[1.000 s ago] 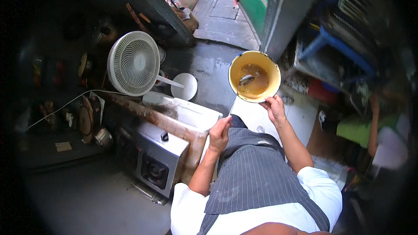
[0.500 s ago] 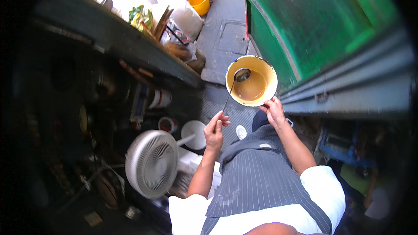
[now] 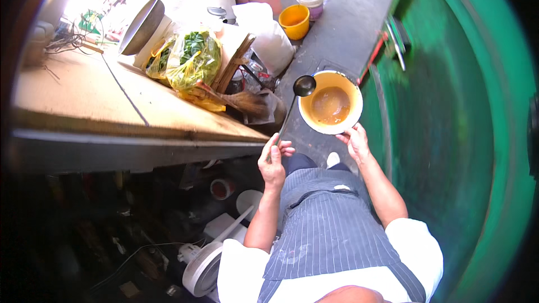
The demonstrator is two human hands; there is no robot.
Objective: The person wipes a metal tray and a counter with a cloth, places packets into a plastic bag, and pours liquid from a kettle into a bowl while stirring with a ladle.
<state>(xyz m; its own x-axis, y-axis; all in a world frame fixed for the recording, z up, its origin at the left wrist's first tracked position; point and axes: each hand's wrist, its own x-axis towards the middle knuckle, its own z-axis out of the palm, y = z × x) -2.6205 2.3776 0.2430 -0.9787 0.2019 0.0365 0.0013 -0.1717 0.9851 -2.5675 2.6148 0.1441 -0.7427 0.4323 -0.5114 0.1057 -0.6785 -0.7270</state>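
Note:
With my left hand [image 3: 273,163] I grip the thin handle of a dark metal ladle [image 3: 304,86]. Its round bowl is level with the left rim of a yellow enamel basin [image 3: 305,109], overlapping that edge in the picture. My right hand [image 3: 355,144] holds the basin by its near right rim, thumb and fingers closed on it. Inside the basin lies a shallow pool of brownish liquid [image 3: 330,105]. The basin is held up in front of my striped apron [image 3: 325,235], above the grey floor.
A wooden tabletop [image 3: 73,98] on the left carries a bag of green vegetables [image 3: 193,62] and a tilted metal pan [image 3: 141,25]. A broom [image 3: 247,102] leans near its corner. Ahead stand an orange bucket [image 3: 294,21] and a white sack [image 3: 264,36]. A green door [image 3: 443,106] borders the right; a fan [image 3: 203,269] is low left.
The ladle has come up out of the basin to its left rim. I have moved forward: the fan has slipped back, and the tabletop and green door now fill more of the view.

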